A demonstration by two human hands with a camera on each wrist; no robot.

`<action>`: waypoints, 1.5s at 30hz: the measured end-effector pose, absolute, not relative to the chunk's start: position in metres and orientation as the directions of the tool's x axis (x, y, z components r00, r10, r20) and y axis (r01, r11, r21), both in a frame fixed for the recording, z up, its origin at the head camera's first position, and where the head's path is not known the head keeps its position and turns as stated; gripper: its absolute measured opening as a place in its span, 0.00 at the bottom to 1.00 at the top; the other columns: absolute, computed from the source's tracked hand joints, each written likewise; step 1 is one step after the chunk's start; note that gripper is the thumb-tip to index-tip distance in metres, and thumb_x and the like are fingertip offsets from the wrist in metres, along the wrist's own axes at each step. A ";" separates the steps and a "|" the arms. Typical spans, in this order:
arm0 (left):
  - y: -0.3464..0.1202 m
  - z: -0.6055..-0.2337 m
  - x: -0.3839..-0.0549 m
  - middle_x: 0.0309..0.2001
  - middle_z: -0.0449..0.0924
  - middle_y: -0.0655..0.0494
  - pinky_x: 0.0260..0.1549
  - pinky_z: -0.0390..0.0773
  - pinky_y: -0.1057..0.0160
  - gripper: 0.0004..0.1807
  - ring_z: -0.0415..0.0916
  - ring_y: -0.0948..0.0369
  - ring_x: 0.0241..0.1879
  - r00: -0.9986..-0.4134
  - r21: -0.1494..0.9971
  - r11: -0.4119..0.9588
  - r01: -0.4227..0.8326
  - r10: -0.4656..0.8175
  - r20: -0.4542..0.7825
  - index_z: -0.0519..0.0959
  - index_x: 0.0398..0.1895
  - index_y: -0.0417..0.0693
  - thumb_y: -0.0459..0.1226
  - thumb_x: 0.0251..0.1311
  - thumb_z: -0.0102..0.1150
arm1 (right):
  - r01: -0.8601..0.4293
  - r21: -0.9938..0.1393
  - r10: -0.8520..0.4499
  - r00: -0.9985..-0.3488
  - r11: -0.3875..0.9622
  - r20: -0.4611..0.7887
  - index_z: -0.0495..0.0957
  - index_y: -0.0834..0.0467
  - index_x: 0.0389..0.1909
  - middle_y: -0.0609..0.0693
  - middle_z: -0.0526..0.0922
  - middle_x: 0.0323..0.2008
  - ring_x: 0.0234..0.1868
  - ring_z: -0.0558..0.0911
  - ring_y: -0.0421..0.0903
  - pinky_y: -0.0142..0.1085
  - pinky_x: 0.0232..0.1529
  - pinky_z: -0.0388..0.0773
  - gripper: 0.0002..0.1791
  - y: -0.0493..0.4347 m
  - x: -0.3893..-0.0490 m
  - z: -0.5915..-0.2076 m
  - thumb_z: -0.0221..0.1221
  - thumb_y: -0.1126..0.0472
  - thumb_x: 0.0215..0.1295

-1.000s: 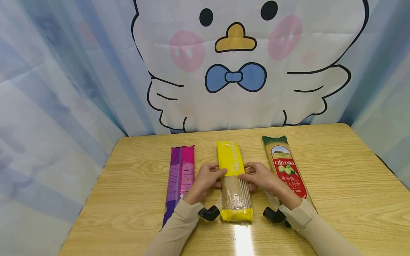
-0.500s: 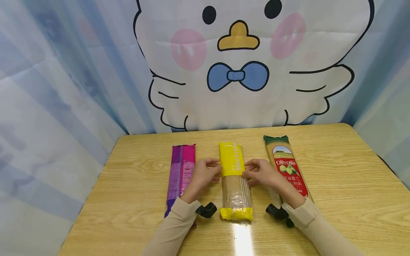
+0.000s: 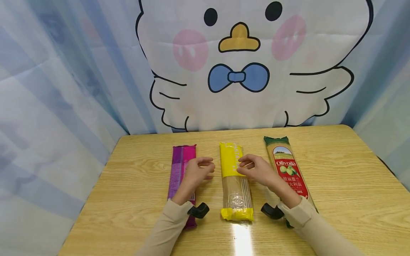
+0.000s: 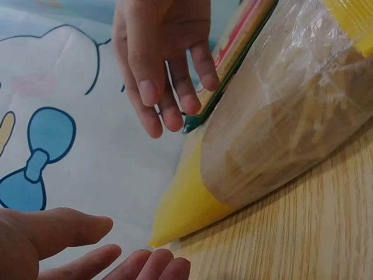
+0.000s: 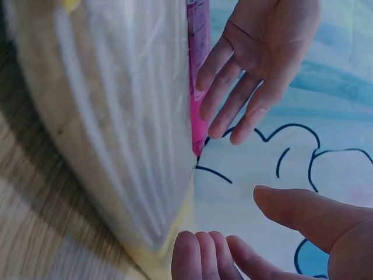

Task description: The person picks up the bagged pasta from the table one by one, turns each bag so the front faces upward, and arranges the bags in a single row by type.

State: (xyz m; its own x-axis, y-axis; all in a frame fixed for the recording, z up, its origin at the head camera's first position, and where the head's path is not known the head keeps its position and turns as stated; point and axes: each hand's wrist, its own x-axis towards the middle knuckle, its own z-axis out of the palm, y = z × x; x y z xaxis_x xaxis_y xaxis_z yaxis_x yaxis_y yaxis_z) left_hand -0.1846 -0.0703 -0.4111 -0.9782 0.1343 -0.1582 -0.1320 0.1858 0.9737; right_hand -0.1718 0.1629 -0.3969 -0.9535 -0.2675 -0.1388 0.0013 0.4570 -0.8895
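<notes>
A yellow pasta packet (image 3: pixel 237 192) with a clear lower window lies lengthwise at the middle of the table. To its left, apart from it, my left hand (image 3: pixel 198 173) hovers with relaxed fingers, partly over a purple and pink packet (image 3: pixel 183 158). My right hand (image 3: pixel 257 170) is above the yellow packet's right edge, its fingers loosely bent and holding nothing. In the left wrist view a gap shows between the left thumb and fingers. On the right lies a green-topped Olivoilà pasta packet (image 3: pixel 289 169), partly hidden by the right forearm.
All three packets lie on a wooden table (image 3: pixel 346 170). Behind its far edge hangs a curtain (image 3: pixel 237 106) printed with a cartoon bird. Black wrist mounts (image 3: pixel 198 210) stick out below both hands.
Both hands have let go of the yellow packet's sides. The left hand has drawn away to the left, and the right has lifted slightly. The packet stays nearly in place.
</notes>
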 end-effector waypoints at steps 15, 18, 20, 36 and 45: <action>-0.098 -0.403 -0.184 0.49 0.82 0.38 0.42 0.86 0.50 0.18 0.81 0.42 0.47 -0.991 0.976 0.196 -0.094 0.077 -0.111 0.77 0.56 0.31 0.31 0.66 0.60 | 0.008 -0.924 -0.342 -0.928 0.383 -0.149 0.69 0.72 0.61 0.65 0.76 0.53 0.46 0.81 0.51 0.42 0.42 0.84 0.26 0.125 -0.177 -0.393 0.61 0.62 0.68; -0.104 -0.402 -0.185 0.48 0.83 0.38 0.41 0.86 0.51 0.18 0.82 0.43 0.46 -0.994 0.972 0.220 -0.082 0.057 -0.097 0.78 0.56 0.32 0.31 0.65 0.60 | 0.013 -0.926 -0.350 -0.924 0.377 -0.155 0.68 0.71 0.61 0.65 0.76 0.53 0.47 0.81 0.51 0.42 0.42 0.84 0.26 0.117 -0.177 -0.392 0.61 0.62 0.68; -0.108 -0.401 -0.186 0.48 0.83 0.39 0.40 0.86 0.51 0.18 0.83 0.43 0.45 -0.994 0.966 0.245 -0.079 0.049 -0.094 0.79 0.56 0.33 0.32 0.65 0.61 | 0.008 -0.926 -0.357 -0.921 0.378 -0.154 0.68 0.71 0.62 0.64 0.76 0.52 0.47 0.81 0.51 0.42 0.42 0.84 0.26 0.112 -0.177 -0.391 0.61 0.62 0.68; -0.152 -0.400 -0.183 0.52 0.79 0.35 0.42 0.86 0.54 0.20 0.82 0.46 0.47 -0.994 0.955 0.281 -0.094 0.024 -0.105 0.76 0.59 0.33 0.33 0.66 0.59 | -0.019 -0.929 -0.426 -0.892 0.369 -0.151 0.66 0.73 0.62 0.63 0.77 0.50 0.47 0.82 0.52 0.44 0.45 0.85 0.28 0.080 -0.177 -0.394 0.62 0.62 0.68; -0.172 -0.403 -0.181 0.55 0.77 0.34 0.46 0.85 0.53 0.22 0.81 0.45 0.51 -0.991 0.946 0.299 -0.125 0.000 -0.131 0.74 0.62 0.34 0.34 0.67 0.58 | -0.017 -0.940 -0.467 -0.871 0.341 -0.153 0.64 0.74 0.63 0.64 0.77 0.49 0.44 0.84 0.56 0.45 0.44 0.86 0.29 0.064 -0.175 -0.399 0.61 0.63 0.68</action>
State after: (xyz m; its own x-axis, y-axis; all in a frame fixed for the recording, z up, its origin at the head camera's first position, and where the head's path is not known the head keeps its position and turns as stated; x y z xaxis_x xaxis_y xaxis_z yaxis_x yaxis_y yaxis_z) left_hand -0.1812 -0.1719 -0.4034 -0.9914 -0.0004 -0.1311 -0.1253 0.2985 0.9461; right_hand -0.1749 0.0642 -0.3989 -0.8709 -0.4669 -0.1534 -0.0175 0.3414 -0.9398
